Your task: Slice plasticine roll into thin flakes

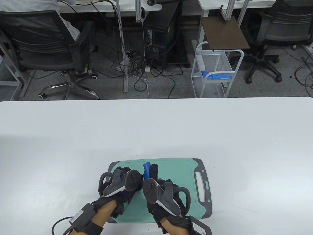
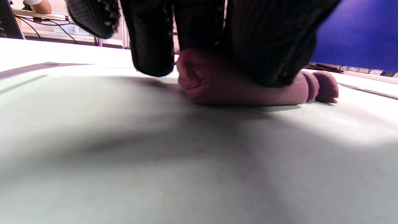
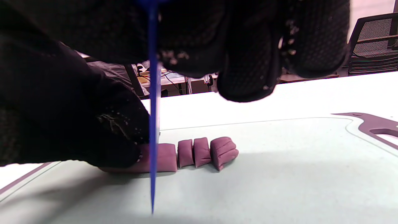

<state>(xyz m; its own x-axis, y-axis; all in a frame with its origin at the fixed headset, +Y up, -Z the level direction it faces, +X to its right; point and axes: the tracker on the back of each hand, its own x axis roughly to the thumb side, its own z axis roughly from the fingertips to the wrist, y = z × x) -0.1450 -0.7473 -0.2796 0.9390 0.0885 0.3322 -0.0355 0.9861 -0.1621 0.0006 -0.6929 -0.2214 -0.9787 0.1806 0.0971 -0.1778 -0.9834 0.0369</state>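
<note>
A purple plasticine roll [image 3: 161,157] lies on the green cutting board [image 1: 178,171]. Three cut pieces [image 3: 202,152] lie just to its right, close together. My left hand [image 1: 122,182] presses down on the roll's left part; its fingers [image 2: 255,40] cover the roll [image 2: 217,84] in the left wrist view. My right hand [image 1: 159,189] grips a blue plastic knife [image 3: 153,124], blade held upright and edge-on across the roll close to my left fingers. The knife's blue handle [image 1: 146,170] sticks up between the hands in the table view. The roll is hidden in the table view.
The board [image 3: 279,174] has a grey rim and a handle slot [image 1: 201,186] on its right. It lies near the front edge of a white table [image 1: 73,137]. Office chairs, cables and a wire cart [image 1: 215,71] stand beyond the table.
</note>
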